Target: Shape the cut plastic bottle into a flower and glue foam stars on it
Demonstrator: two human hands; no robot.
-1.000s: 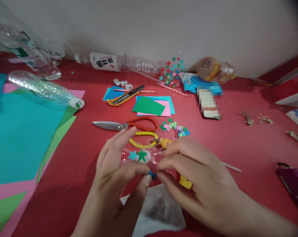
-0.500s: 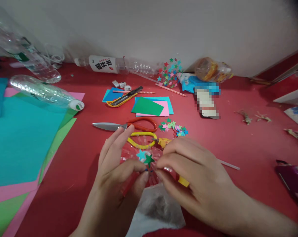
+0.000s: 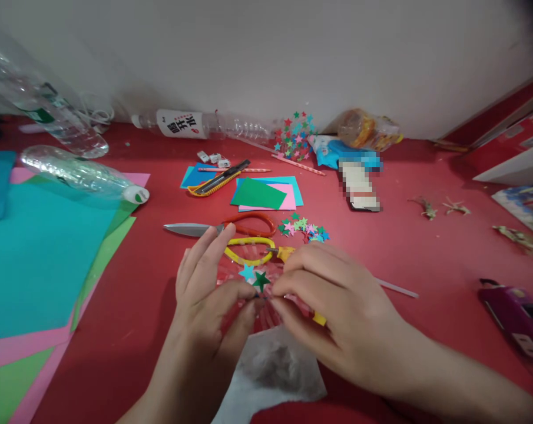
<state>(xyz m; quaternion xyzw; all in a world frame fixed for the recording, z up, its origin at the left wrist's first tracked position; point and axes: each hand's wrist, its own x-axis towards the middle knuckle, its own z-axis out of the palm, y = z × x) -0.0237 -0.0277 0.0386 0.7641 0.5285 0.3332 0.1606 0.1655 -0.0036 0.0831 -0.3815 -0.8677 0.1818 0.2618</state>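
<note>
My left hand [image 3: 208, 306] pinches a small dark blue piece [image 3: 258, 297] between thumb and forefinger, its other fingers raised. Thumb and forefinger of my right hand [image 3: 332, 300] are closed close beside it; whatever they hold is too small to make out. A light blue star [image 3: 247, 272] and a green star [image 3: 261, 281] show just beyond the fingertips, over clear plastic strips [image 3: 270, 318] that fan out beneath my hands. Under my right hand lies a yellow-handled tool [image 3: 286, 254], mostly covered. Scissors [image 3: 251, 224] with one red and one yellow handle lie just past my hands.
Beyond the scissors are small paper stars [image 3: 302, 227], coloured paper pieces [image 3: 261, 193] and a box cutter [image 3: 219, 178]. White tissue [image 3: 275, 365] lies nearest me. Large paper sheets [image 3: 40, 253] and a plastic bottle [image 3: 83, 174] are left; a purple case [image 3: 513, 321] lies right.
The view has turned slightly, so most things sit a little further left. Both hands keep their pinch at nearly the same place; less of the blue piece shows.
</note>
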